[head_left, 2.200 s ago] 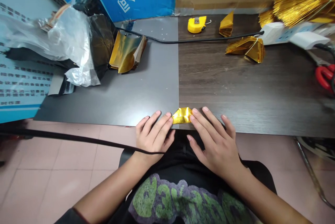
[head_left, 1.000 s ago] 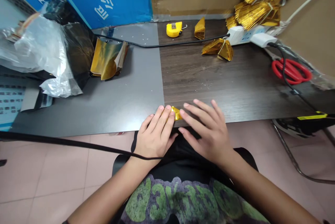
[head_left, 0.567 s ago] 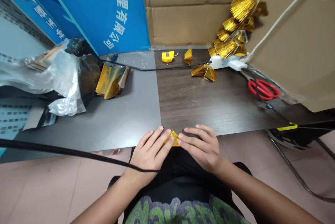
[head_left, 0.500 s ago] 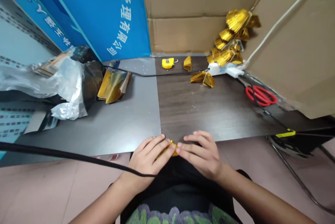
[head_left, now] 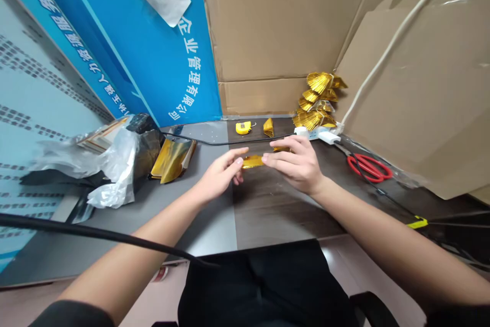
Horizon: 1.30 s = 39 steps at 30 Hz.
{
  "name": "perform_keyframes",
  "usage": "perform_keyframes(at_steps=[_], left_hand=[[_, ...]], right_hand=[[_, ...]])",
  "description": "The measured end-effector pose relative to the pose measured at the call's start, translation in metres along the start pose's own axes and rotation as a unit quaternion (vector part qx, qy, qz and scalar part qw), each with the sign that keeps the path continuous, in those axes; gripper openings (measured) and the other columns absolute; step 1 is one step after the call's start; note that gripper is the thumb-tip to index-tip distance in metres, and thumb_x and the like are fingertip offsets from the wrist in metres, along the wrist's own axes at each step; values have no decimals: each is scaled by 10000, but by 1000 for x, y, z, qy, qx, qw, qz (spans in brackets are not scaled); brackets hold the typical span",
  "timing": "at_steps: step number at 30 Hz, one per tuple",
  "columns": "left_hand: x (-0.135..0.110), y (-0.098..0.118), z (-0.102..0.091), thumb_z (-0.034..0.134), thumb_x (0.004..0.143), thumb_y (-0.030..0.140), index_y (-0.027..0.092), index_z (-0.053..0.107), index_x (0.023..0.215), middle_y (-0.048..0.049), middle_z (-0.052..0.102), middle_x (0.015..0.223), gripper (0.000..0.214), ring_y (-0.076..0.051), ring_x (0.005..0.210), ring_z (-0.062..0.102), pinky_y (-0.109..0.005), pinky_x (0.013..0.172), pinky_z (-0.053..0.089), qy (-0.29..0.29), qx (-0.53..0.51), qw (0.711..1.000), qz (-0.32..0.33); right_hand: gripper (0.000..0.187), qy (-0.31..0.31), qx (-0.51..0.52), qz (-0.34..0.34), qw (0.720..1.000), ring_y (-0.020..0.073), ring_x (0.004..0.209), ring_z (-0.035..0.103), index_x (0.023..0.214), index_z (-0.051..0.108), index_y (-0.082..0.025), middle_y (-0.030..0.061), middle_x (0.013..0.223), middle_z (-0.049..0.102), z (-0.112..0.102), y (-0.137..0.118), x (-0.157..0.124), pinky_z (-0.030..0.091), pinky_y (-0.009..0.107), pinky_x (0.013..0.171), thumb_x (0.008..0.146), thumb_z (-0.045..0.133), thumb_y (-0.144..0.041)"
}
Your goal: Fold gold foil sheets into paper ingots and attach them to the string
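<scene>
As tabletop pressing apparently ends, folded gold-foil strip (head_left: 253, 162) lifted.
Left hand (head_left: 219, 174) and right hand (head_left: 300, 168) pinch its ends; dark wood-grain tabletop (head_left: 275, 215) below.

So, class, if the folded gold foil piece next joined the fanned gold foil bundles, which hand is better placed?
Probably the right hand: it holds the end of the gold foil piece nearer the fanned gold foil bundles; the left hand holds the far end.
</scene>
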<state>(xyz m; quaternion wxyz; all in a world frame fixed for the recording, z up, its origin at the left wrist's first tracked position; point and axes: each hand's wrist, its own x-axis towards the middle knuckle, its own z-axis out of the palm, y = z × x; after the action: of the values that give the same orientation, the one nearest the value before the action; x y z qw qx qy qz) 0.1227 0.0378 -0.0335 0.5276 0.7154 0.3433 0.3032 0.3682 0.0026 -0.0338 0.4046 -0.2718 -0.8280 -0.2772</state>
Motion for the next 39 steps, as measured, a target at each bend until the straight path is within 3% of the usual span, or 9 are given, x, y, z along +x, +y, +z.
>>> perform_keyframes(at_steps=[2, 6, 10, 15, 18, 23, 28, 34, 39], left_hand=[[18, -9, 2, 772, 750, 599, 139, 469, 1445, 8, 627, 795, 887, -124, 668, 641, -257, 638, 531, 28, -81, 996, -5], [45, -25, 4, 845, 643, 576, 99, 575, 1286, 11, 642, 702, 845, -122, 618, 638, -244, 599, 514, 70, -112, 991, -9], [63, -45, 8, 812, 659, 553, 115, 638, 996, -9, 658, 706, 580, -115, 611, 645, -235, 596, 507, 103, -80, 991, -2], [67, -63, 11, 730, 740, 479, 159, 594, 881, 13, 634, 693, 375, -112, 632, 660, -218, 602, 493, 127, -42, 991, 9], [65, -65, 10, 706, 761, 422, 169, 586, 865, 20, 631, 710, 299, -105, 634, 657, -213, 607, 480, 115, -18, 993, 16], [61, -63, 10, 662, 795, 374, 175, 587, 874, 13, 644, 743, 227, -107, 646, 646, -225, 635, 472, 89, 26, 995, 27], [58, -58, 11, 652, 813, 340, 185, 553, 820, 20, 616, 715, 184, -108, 648, 603, -223, 629, 429, 84, 72, 993, 43], [56, -55, 9, 579, 882, 391, 204, 468, 818, 35, 576, 724, 227, -100, 652, 581, -221, 640, 419, 110, 84, 988, 73], [53, -49, 5, 569, 866, 289, 209, 445, 819, 46, 543, 704, 154, -94, 637, 518, -216, 625, 373, 168, 134, 973, 82]], right_hand=[[226, -2, -5, -5, 1000, 210, 1054, 698, 1045, 740, -320, -64, 964, 807, 10, 15, -3, 444, 423, 910, 948, 645, -139], [167, -33, 9, 22, 999, 232, 1094, 673, 1064, 750, -310, -25, 1037, 800, 26, 34, -15, 461, 440, 938, 962, 648, -225], [438, -92, 43, 114, 988, 302, 1169, 628, 1253, 691, -225, 97, 1225, 736, 22, 54, -31, 489, 496, 993, 913, 687, -503], [475, -149, 7, 259, 954, 348, 1139, 605, 1174, 704, -208, 139, 1187, 694, 2, 87, -59, 502, 556, 996, 828, 752, -530], [604, -214, 0, 328, 920, 350, 1123, 626, 1302, 633, -178, 157, 1204, 677, 0, 97, -70, 517, 545, 994, 785, 791, -448], [646, -260, -2, 359, 896, 381, 1094, 656, 1371, 585, -153, 178, 1201, 697, 13, 97, -78, 529, 562, 955, 777, 764, -333], [392, -260, 32, 375, 889, 347, 957, 687, 1183, 675, -129, 181, 1073, 725, 17, 92, -69, 545, 526, 866, 821, 669, -280], [501, -257, 180, 345, 885, 218, 739, 664, 1306, 574, -120, 72, 878, 711, 39, 69, -25, 542, 350, 666, 851, 644, -319], [450, -231, 293, 346, 861, 200, 825, 705, 1297, 545, -154, 90, 1031, 727, 67, 54, -15, 583, 340, 720, 877, 603, -305]])
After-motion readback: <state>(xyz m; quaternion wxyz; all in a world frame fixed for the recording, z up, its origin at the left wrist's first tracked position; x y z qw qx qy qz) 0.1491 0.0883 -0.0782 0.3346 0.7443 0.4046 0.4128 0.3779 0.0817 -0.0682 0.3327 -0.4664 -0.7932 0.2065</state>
